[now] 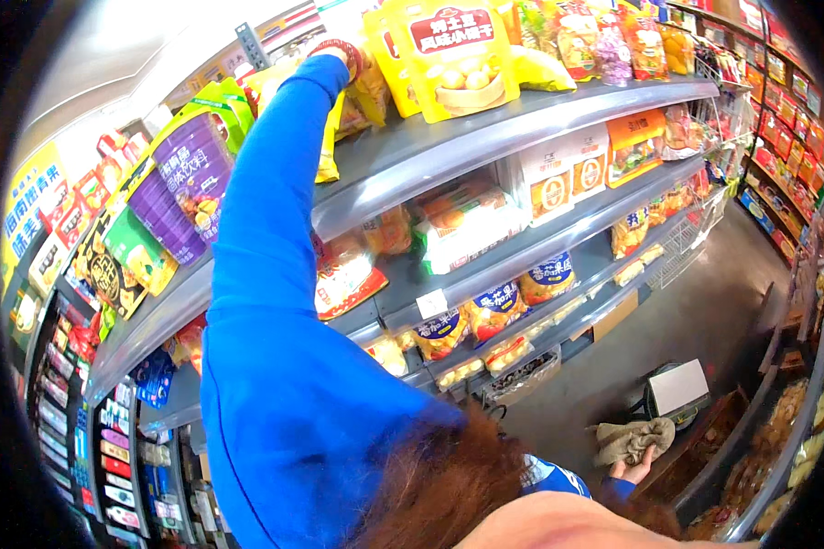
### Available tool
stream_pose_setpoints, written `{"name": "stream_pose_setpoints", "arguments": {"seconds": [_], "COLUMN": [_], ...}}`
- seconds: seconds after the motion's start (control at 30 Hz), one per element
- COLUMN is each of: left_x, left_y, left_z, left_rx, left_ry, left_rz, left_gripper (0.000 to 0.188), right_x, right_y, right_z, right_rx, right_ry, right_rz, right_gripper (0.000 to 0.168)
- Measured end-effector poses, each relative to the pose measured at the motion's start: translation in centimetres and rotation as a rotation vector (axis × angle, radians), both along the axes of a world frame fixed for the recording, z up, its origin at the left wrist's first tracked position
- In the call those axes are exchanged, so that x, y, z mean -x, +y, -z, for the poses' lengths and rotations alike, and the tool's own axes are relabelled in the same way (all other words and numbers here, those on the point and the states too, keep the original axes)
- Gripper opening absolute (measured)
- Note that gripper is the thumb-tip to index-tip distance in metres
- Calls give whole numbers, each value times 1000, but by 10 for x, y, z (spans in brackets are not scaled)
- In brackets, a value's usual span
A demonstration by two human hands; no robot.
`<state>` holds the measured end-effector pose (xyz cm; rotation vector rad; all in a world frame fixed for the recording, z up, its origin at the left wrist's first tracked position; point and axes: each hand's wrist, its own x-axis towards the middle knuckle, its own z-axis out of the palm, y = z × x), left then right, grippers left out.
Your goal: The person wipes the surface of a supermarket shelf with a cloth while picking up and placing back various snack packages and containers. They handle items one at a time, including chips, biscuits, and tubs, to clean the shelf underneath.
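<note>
My left arm, in a blue sleeve, reaches up to the top shelf. Only a little of my left hand (pixel 338 52) shows beyond a red beaded bracelet; its fingers are hidden among yellow snack bags (pixel 367 89), so its grip cannot be made out. Just to the right stand yellow pouches (pixel 460 62) picturing potatoes. Down at the lower right, my right hand (pixel 636 472) holds a crumpled grey-brown cloth (pixel 635 440) over the floor, away from the shelves.
A grey metal shelf (pixel 522 113) curves across the view, with packaged foods (pixel 463 226) on lower tiers. Purple pouches (pixel 196 175) stand left of my arm. A dark object with a pale flat top (pixel 678 388) is near the cloth. More stocked racks (pixel 790 130) line the right.
</note>
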<state>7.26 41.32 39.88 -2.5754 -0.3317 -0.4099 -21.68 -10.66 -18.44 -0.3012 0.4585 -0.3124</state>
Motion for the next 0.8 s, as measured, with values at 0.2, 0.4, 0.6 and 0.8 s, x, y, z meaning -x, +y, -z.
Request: {"name": "stream_pose_setpoints", "arguments": {"seconds": [0.2,0.4,0.6,0.8], "left_x": [32,65,82,89], "left_y": [16,26,46,19], "left_z": [-39,-33,-35,-36], "left_rx": [81,301,368,-85], "left_ry": [128,200,419,129], "left_rz": [-146,-26,156,-34], "left_gripper": [70,73,51,45], "right_x": [-7,-25,-36,-24], "right_y": [-7,0,6,10], "right_z": [4,-4,2,-8], "right_rx": [18,7,-28,34], "right_ry": [47,13,23,91], "right_rz": [-78,-125,-178,-204], "right_gripper": [40,40,46,46]}}
